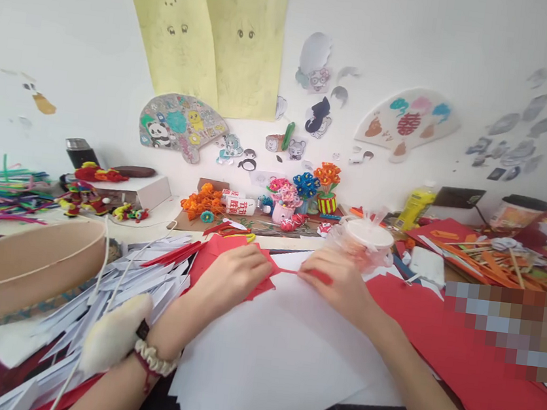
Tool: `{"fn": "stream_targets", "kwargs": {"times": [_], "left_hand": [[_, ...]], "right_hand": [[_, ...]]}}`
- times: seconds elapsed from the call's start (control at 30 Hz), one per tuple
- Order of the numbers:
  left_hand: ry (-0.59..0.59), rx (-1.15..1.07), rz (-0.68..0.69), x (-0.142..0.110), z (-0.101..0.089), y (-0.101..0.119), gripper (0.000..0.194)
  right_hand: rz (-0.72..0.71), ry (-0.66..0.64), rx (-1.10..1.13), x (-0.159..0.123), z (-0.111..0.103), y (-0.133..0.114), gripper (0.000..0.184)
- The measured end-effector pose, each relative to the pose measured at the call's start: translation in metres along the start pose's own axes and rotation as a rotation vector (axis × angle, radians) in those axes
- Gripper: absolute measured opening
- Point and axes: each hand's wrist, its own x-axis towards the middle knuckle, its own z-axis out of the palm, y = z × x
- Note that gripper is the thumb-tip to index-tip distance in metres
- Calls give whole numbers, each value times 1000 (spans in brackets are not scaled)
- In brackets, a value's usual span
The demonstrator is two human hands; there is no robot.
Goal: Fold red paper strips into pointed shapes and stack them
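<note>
My left hand (pixel 234 274) and my right hand (pixel 338 281) are both closed, pinching the two ends of a thin red paper strip (pixel 290 271) stretched between them. They work over a stack of white paper sheets (pixel 276 357). More cut red paper (pixel 221 252) lies under and behind my left hand. A bead bracelet and a fluffy cream charm (pixel 113 338) hang at my left wrist.
A tan round bowl (pixel 20 262) sits at the left over several white paper strips (pixel 147 270). A bagged white cup (pixel 366 238) stands just behind my right hand. Red sheets (pixel 458 358) cover the right. Paper flowers (pixel 305 189), a glue bottle (pixel 238 204) and pipe cleaners (pixel 3 191) line the back.
</note>
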Motion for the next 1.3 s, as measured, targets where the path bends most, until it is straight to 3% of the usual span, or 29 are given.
{"fn": "stream_targets", "kwargs": {"times": [0.1, 0.17, 0.37, 0.53, 0.7, 0.83, 1.0, 1.17, 1.3], "left_hand": [[-166, 185, 168, -9, 0, 16, 26], [-238, 205, 202, -16, 2, 26, 27], [-324, 168, 92, -27, 4, 43, 19], [-386, 118, -47, -29, 1, 44, 22], [-366, 91, -102, -33, -3, 43, 21], [-341, 72, -145, -42, -9, 45, 20], [-342, -23, -255, -39, -15, 45, 25], [-388, -166, -418, -16, -8, 38, 17], [-355, -224, -508, -2, 4, 30, 10]], "right_hand": [[-139, -180, -141, -24, 2, -8, 22], [-185, -246, -200, -39, 6, -15, 24], [-167, -248, -430, -58, 19, -32, 26], [-120, -221, -442, -58, 20, -36, 24], [-157, -254, -429, -63, 18, -36, 30], [-164, -152, -490, -67, 22, -40, 30], [-52, -110, -436, -73, 18, -45, 33], [166, -217, -267, -67, 1, -42, 26], [201, -286, -239, -55, -3, -39, 20]]}}
